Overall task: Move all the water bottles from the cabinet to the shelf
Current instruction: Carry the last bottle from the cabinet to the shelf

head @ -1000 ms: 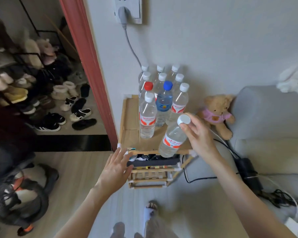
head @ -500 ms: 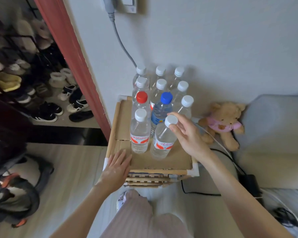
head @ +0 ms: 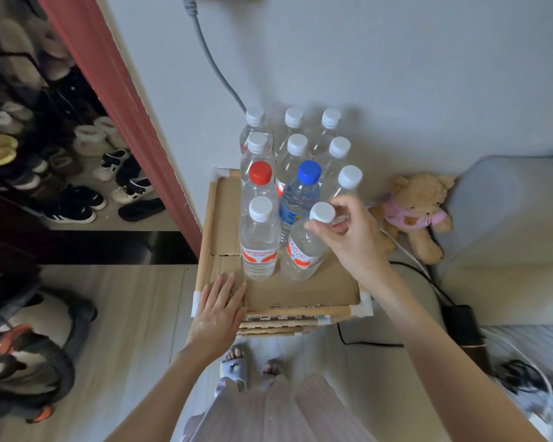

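Seen from a head-worn camera looking down. At far left, past a red door frame (head: 115,100), shoes (head: 77,202) lie in rows on a floor, with a dark bag (head: 29,355) lower down on the pale wood floor.

Left of centre, the person's left hand (head: 219,311) lies flat, fingers straight and together, pressing on the front left corner of a small wooden shelf (head: 300,311) whose top is lined with cardboard (head: 224,218). The shelf stands against a pale wall, and a grey cable (head: 217,68) runs down the wall behind it.

On the shelf top stand eleven clear water bottles in rows. Most have white caps; one has a red cap (head: 260,171) and one a blue cap (head: 309,171). In the front row, a white-capped bottle (head: 258,240) stands upright at left. Just beside it, on the right, a second front bottle (head: 302,250) tilts slightly, its base on the cardboard. The right hand (head: 348,237) pinches this bottle at its neck, fingertips curled just under the white cap.

Right of the shelf, a teddy bear (head: 419,212) in a pink top sits against a grey sofa (head: 498,218). Black and white cords (head: 428,282) trail on the floor below it. At bottom centre, the person's sandalled feet (head: 237,365) show.
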`<state>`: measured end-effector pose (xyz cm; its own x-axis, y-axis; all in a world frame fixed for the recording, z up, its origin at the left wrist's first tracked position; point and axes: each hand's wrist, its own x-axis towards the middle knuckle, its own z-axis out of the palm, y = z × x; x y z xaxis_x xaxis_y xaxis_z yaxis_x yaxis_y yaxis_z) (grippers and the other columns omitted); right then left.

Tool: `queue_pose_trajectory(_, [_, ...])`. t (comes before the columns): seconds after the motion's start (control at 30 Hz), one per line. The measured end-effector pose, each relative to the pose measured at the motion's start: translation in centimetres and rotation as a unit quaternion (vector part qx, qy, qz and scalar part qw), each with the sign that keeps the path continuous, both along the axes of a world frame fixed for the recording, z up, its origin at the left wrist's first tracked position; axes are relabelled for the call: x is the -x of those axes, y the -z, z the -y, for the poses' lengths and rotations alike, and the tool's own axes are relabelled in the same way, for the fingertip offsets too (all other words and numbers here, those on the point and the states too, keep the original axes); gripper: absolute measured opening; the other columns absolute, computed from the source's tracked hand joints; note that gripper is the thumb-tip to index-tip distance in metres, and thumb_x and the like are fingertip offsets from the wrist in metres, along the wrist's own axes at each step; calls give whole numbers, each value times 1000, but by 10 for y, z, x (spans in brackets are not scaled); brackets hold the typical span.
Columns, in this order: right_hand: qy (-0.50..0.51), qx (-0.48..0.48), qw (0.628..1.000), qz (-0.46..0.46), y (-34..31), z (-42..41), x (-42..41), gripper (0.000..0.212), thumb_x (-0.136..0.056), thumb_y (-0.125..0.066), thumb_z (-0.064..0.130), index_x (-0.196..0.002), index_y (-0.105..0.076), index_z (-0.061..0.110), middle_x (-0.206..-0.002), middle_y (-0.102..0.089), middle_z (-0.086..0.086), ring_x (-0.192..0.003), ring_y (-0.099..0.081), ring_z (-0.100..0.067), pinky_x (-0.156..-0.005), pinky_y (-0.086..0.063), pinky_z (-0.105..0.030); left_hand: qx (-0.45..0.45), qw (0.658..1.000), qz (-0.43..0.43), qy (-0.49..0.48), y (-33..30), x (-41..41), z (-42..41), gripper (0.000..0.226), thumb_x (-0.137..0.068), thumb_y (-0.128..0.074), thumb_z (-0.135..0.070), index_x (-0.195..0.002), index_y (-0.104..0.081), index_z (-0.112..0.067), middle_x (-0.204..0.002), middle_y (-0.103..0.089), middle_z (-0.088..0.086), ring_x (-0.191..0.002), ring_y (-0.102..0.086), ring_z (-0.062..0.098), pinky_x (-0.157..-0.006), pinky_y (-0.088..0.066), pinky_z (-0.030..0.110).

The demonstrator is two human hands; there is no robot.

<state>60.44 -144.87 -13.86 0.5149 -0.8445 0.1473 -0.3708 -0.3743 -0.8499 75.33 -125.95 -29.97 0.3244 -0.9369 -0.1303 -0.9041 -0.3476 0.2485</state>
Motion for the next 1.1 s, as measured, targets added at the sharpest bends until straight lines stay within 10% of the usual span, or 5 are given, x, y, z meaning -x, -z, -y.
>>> queue_pose_trajectory(0.2, [-111,-42,992,-37,-12,4,9,39,-87,-58,16,-122,-49,31,-112,-53,24,-96,-54,3,-79,-38,-4,4,1000,-1,-1,-1,-1,1,64,-95,-1,-45,-128,-47,-15,-134,-49,15,-126,-40,37,-106,-9,39])
queue_pose_trajectory(0.6, [71,120,987,-78,1,-12,-9,35,-75,-66,39,-97,-50,17,-90,-58,1,-82,-54,-21,-68,-49,-45,-12,1000,6,1,-1,0,1,61,-95,-3,-43,-129,-45,-16,-134,-49,14,-126,-40,35,-106,-9,39])
queue_pose_trajectory(0.87, [-12,-4,996,-83,2,-12,3,54,-79,-65,28,-126,-39,24,-109,-53,9,-102,-52,-11,-89,-45,-36,-24,1000,16,4,-1,-1,1,59,-95,-3,-42,-129,-44,-16,-133,-50,14,-125,-41,35,-107,-9,40])
queue_pose_trajectory(1.1, [91,80,985,-123,7,-14,-4,42,-69,-74,39,-97,-55,13,-94,-51,4,-85,-50,-13,-71,-37,-26,-32,999,19,2,-3,0,2,61,-95,-1,-42,-128,-46,-16,-131,-51,14,-123,-44,36,-106,-11,40])
